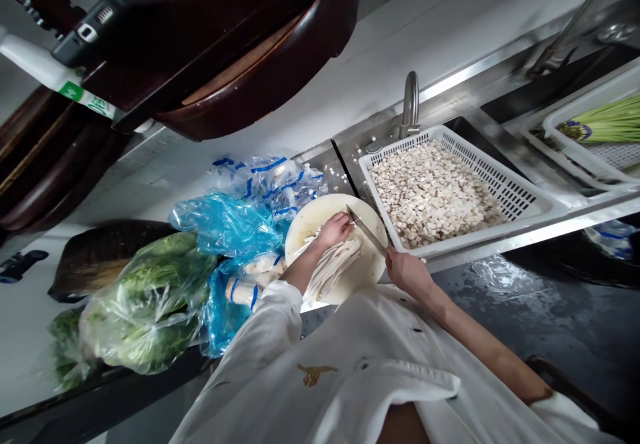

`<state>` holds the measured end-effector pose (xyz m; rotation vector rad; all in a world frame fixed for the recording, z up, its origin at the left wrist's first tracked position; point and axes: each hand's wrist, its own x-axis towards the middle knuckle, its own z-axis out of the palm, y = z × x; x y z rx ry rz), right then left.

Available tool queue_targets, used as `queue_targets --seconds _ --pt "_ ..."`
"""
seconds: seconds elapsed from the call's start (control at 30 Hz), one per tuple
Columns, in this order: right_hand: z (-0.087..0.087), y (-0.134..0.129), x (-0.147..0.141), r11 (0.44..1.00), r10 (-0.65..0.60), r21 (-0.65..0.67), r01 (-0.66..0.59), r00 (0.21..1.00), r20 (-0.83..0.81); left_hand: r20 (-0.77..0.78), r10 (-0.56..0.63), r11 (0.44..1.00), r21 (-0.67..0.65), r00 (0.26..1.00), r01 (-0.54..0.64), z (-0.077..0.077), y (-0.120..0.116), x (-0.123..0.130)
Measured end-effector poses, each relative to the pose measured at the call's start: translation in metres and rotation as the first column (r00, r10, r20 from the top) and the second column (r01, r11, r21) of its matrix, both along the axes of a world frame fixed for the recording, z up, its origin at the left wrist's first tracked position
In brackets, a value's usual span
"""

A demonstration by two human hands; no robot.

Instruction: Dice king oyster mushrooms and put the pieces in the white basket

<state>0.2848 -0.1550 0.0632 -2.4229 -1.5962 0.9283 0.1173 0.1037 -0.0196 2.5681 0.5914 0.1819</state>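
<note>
A round, pale cutting board [371,257] lies on the counter in front of me. Long white strips [334,267], which look like sliced king oyster mushroom, are spread across it. My left hand [336,229] is closed, its fingers curled down over the far ends of the strips. A knife [369,233] is gripped by its handle in my right hand [407,273], at the board's right side. Its blade points away from me and to the left, with the tip close beside my left fingertips.
Right of the board, a white perforated basket [515,197] holds many diced pieces [435,194] by a faucet [411,101]. Farther right are green stalks [613,123] in another basket. On the left lie blue plastic bags [227,224] and bagged leafy greens [150,304]. Dark wooden tubs [270,64] stand at the back.
</note>
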Motion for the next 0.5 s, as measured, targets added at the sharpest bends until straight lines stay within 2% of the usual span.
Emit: queue_targets --seconds 0.17,0.27,0.33,0.4,0.5 --pt "-0.009 0.0 0.003 1.0 -0.018 0.008 0.019 0.996 -0.083 0.006 -0.01 1.0 0.008 1.0 0.01 0.003 -0.003 -0.003" --pt "-0.016 -0.005 0.009 0.997 -0.046 0.049 0.055 0.985 -0.167 -0.012 -0.008 0.999 -0.04 1.0 0.008 0.003 -0.003 -0.004" --pt "-0.021 -0.014 0.013 0.985 -0.101 0.108 0.132 0.962 -0.254 -0.012 0.033 0.993 -0.112 0.999 -0.035 0.001 -0.001 -0.003" --pt "-0.026 -0.026 0.014 0.958 -0.178 0.141 0.248 0.906 -0.383 -0.008 0.09 0.981 -0.173 0.996 -0.09 -0.001 0.005 0.0" --pt "-0.033 -0.043 0.012 0.91 -0.288 0.109 0.4 0.798 -0.529 -0.022 0.077 0.972 -0.222 0.997 -0.08 -0.001 0.016 0.01"
